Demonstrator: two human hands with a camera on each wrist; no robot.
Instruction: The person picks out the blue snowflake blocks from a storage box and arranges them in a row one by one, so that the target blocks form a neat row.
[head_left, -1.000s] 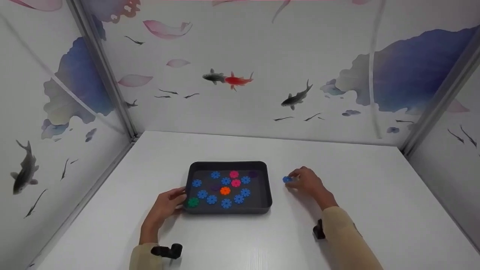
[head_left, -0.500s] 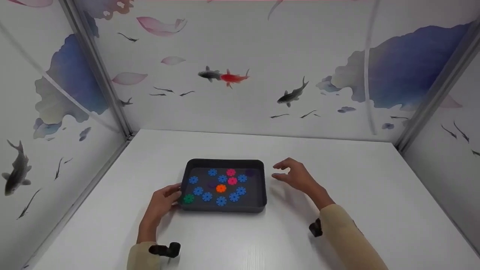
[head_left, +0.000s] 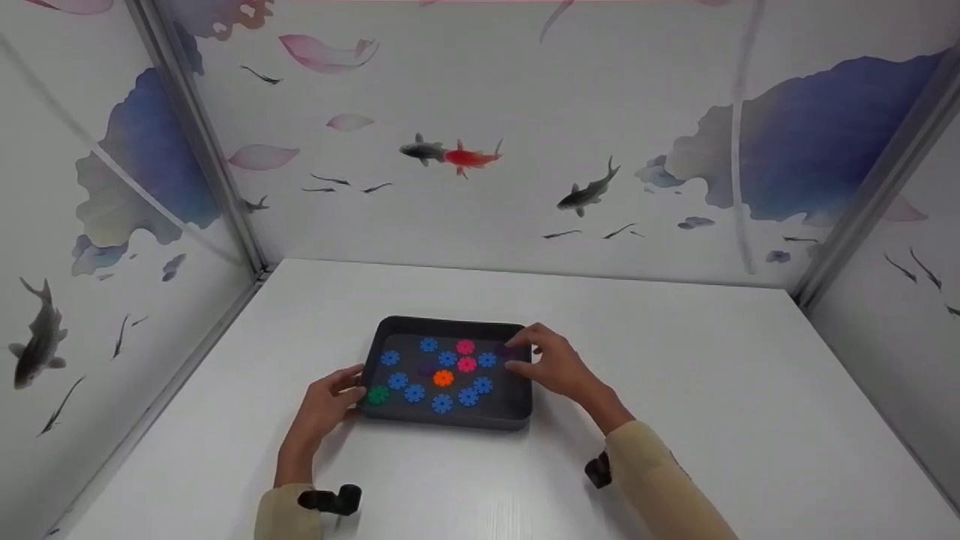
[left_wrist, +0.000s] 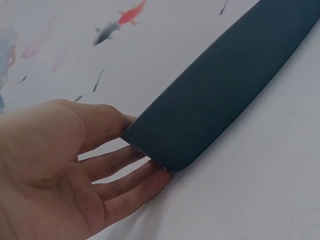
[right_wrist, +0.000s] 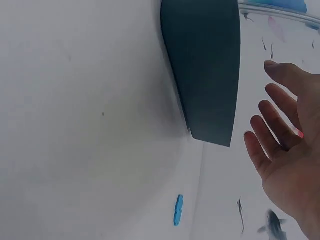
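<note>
Nearest, at the left and right, two beige sleeves [head_left: 289, 517] come in, each with a small black device [head_left: 330, 501] at the cuff. Beyond the left cuff, the left hand [head_left: 324, 407] grasps the dark tray [head_left: 501, 403] at its left end: in the left wrist view the thumb meets the upper edge and the other fingers reach the bottom corner.

The tray lies flat on the white table [head_left: 420, 480], near the middle. Toward its near side are a green disc [head_left: 378, 394] at the left, several blue discs [head_left: 442, 403], and, about the middle, an orange disc [head_left: 443, 378]. A dim purple disc [head_left: 428, 371] lies just left of the orange one. Farther back are two pink discs [head_left: 465, 347], one nearer than the other, with more blue around them.

The right hand [head_left: 559, 366] reaches over the tray's right rim, released, thumb and forefinger apart beside a second purple disc [head_left: 503, 350] in the far right corner (whether a fingertip touches it, I cannot tell). To the right of the tray, a blue piece [right_wrist: 178, 210] shows edge-on in the right wrist view, apparently on the table.

Farthest stands a white wall [head_left: 525, 90] printed with fish, petals and blue washes.
</note>
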